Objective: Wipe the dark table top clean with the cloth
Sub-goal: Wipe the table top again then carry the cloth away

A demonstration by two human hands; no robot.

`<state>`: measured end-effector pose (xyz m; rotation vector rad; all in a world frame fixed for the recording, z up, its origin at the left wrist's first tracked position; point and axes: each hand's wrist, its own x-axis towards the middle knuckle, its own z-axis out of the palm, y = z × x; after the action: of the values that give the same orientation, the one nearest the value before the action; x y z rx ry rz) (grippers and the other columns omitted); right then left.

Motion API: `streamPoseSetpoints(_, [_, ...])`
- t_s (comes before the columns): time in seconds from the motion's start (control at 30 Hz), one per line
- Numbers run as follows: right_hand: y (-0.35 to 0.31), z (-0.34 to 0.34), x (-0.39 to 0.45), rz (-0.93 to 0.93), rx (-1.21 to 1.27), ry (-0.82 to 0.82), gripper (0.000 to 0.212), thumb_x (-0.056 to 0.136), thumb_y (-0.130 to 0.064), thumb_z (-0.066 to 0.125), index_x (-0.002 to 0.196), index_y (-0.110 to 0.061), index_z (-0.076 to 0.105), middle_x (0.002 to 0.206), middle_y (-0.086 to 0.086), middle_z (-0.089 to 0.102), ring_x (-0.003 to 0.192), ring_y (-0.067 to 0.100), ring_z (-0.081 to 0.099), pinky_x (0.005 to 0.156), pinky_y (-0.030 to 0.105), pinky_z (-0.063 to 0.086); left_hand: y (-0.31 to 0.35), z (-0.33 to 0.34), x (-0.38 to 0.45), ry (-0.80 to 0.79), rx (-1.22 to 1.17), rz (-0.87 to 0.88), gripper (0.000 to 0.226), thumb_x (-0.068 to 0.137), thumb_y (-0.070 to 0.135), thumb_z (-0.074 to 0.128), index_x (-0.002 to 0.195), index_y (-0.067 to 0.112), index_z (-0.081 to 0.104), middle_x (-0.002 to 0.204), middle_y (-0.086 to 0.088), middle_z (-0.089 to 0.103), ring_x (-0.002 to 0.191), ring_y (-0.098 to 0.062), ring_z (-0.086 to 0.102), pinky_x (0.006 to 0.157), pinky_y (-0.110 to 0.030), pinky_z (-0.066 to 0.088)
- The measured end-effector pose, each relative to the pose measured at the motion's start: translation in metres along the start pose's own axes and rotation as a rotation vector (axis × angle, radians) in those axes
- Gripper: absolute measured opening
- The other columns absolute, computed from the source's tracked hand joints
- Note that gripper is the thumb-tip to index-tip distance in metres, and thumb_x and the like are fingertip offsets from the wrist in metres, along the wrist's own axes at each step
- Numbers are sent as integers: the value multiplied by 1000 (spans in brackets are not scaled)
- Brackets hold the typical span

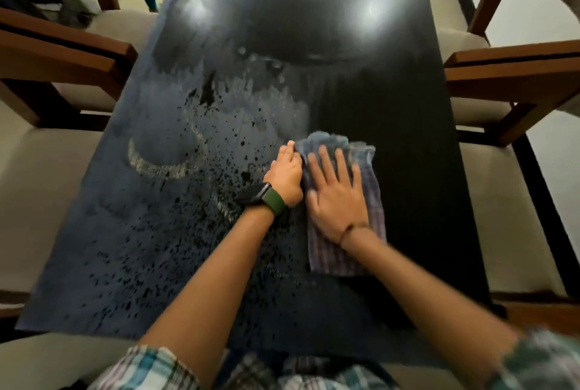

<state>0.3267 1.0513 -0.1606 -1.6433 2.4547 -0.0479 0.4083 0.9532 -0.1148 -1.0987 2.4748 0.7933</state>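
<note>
On the left, the dark counter (pixel 103 248) is dull with a grey film, dark speckles and a pale curved smear (pixel 163 166). The left hand (pixel 285 176), with a green-strapped watch (pixel 266 198) on its wrist, lies at the left edge of the checked cloth (pixel 348 232), its grip closed on that edge. The right hand (pixel 337 201) lies flat on the cloth, fingers spread, grasping nothing. The cloth lies right of centre, where the counter is darker. Wooden chairs (pixel 514 66) flank both sides.
</note>
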Motion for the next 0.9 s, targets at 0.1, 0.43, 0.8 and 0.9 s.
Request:
streamPoseSetpoints(0.1, [-9,18,-74,-16,-3,56,68,84,-41,31,148,-18,24,155,6,21,143,30,14,112,50,9,2,-2,-1,-2,11,-6,78,88,7,52,146,2,0,157,-11,-9,146,-24,-5,119,-38,16])
streamPoseSetpoints(0.43, [5,8,-5,30,-10,30,68,85,-43,20,149,-21,14,157,5,13,145,28,8,114,53,4,3,3,2,24,-5,-19,79,88,5,52,146,3,-1,157,-10,-11,146,-23,-7,120,-38,14])
streamPoseSetpoints(0.8, [1,-29,248,84,85,44,59,96,-36,24,151,-26,6,159,-1,-3,146,25,-6,115,53,-4,-4,3,6,44,-2,47,77,89,-2,46,145,4,-6,157,-9,-13,146,-23,-9,119,-31,5])
streamPoseSetpoints(0.9, [0,-29,241,85,51,23,59,96,-37,23,151,-25,4,159,0,-4,145,24,-7,116,50,-3,-16,-23,10,99,-9,65,71,90,0,44,145,2,1,157,-13,1,146,-23,1,117,-26,5])
